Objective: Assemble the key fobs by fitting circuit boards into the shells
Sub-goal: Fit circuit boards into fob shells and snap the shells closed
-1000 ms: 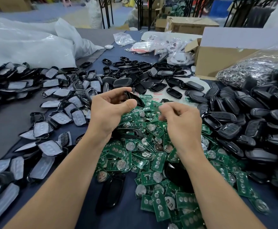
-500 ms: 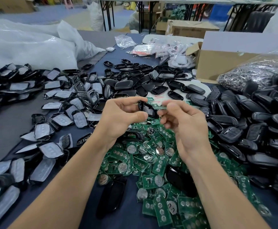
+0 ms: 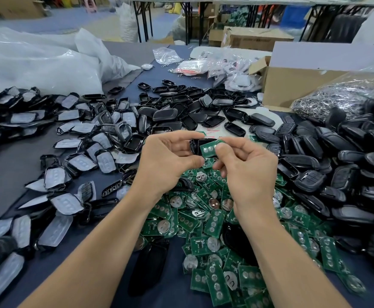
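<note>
My left hand (image 3: 168, 162) grips a black key fob shell (image 3: 196, 146) by its left end, hollow side facing me. My right hand (image 3: 247, 167) pinches a green circuit board (image 3: 208, 149) with silver contact pads and holds it over the shell's right part, tilted. Both hands hover above a heap of green circuit boards (image 3: 206, 223) on the dark blue table. Fingers hide the shell's edges, so I cannot tell whether the board sits inside.
Shells with grey button pads (image 3: 75, 161) spread at the left. Black shell halves (image 3: 328, 165) pile up at the right and back. A cardboard box (image 3: 292, 85) and a bag of metal rings (image 3: 337, 96) stand back right. White plastic bags (image 3: 37, 63) lie back left.
Both hands rose off the board heap and came together. The right hand brought a green board up to the shell held in the left hand.
</note>
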A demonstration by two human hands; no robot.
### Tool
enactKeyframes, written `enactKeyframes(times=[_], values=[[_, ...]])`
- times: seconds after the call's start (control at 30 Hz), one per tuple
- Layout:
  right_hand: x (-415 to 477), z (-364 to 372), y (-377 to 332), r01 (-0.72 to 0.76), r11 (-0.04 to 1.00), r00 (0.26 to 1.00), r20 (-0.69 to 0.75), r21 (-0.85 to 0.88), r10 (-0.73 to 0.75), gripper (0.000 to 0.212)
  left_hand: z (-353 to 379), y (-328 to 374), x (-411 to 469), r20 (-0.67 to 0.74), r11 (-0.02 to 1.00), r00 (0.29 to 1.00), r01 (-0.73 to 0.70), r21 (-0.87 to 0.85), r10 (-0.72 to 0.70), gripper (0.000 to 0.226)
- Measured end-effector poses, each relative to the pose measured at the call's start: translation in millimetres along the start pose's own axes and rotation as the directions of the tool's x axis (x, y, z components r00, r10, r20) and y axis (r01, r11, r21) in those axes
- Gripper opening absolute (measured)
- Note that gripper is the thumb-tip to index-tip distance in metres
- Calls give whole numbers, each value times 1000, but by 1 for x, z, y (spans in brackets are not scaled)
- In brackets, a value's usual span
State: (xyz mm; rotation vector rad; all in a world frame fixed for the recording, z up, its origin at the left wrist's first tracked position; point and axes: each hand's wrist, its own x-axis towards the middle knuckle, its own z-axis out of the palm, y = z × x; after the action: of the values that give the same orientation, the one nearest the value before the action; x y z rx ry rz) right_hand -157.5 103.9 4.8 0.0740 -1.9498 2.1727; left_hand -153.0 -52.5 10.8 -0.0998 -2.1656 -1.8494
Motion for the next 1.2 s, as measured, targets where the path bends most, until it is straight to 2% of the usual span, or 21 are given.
enactKeyframes(times=[0.07,0.17,0.4,0.67,0.9,1.03,1.2], values=[[0,1,-1,-22,998,1000,-1,60,22,27,0,0,0,-7,1000,1000,-2,-17,2,51],[2,1,-1,-54,992,998,-7,111,55,23,1,-2,0,-4,1000,1000,-7,-18,7,50],[2,1,4,-36,999,999,-40,12,37,15,0,0,0,-10,999,999,-39,-16,39,54],[1,2,9,-90,996,991,-99,2,90,14,4,0,-4,-19,998,999,-52,-19,51,54],[3,-2,0,15,980,991,-124,-199,-41,13,11,3,-8,-59,997,996,-70,17,70,56],[2,-2,-6,93,945,985,-111,-314,-134,26,12,3,-7,-71,997,995,-65,36,68,55],[3,-4,-7,103,925,985,-92,-366,-146,27,9,1,-6,-43,996,997,-65,64,68,51]])
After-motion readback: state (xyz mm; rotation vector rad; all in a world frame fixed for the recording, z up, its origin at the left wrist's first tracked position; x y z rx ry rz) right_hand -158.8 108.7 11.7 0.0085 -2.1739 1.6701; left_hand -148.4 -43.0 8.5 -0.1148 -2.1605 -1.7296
